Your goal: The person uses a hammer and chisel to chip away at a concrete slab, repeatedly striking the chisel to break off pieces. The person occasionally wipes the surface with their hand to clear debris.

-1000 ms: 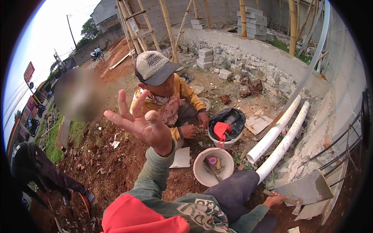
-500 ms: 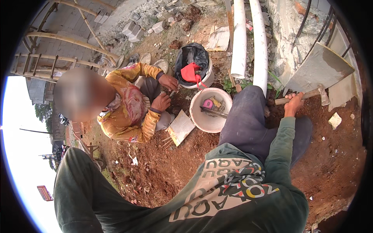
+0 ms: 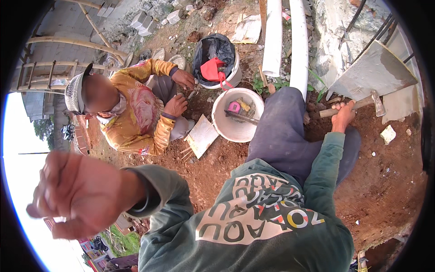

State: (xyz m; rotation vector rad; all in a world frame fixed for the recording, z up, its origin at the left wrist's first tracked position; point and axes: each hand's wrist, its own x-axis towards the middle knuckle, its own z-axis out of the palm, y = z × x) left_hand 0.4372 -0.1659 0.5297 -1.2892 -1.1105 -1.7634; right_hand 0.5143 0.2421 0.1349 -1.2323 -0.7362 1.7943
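Observation:
My right hand (image 3: 343, 115) is closed around the wooden handle of a hammer (image 3: 326, 112), beside my bent knee. The hammer's metal head (image 3: 377, 103) lies further right, in front of a grey slab. My left hand (image 3: 84, 192) is raised close to the view at the lower left, palm showing, fingers apart and loosely bent, slightly blurred, with nothing visible in it. In front of my knee stands a white bucket (image 3: 216, 119) with a pink tape measure (image 3: 234, 107), a yellow item (image 3: 244, 104) and a dark long tool (image 3: 242, 118) inside.
A co-worker in a yellow patterned shirt (image 3: 131, 113) crouches at the left, hands near the ground. Another white bucket (image 3: 235, 75) holds a black bag (image 3: 213, 47) and a red cloth-like item (image 3: 211, 69). White pipes (image 3: 273, 45), a leaning grey slab (image 3: 369, 72) and a flat board (image 3: 202, 136) stand around.
My left arm has come up into view, with the hand raised at the lower left. My right hand keeps hold of the hammer. The view has shifted slightly.

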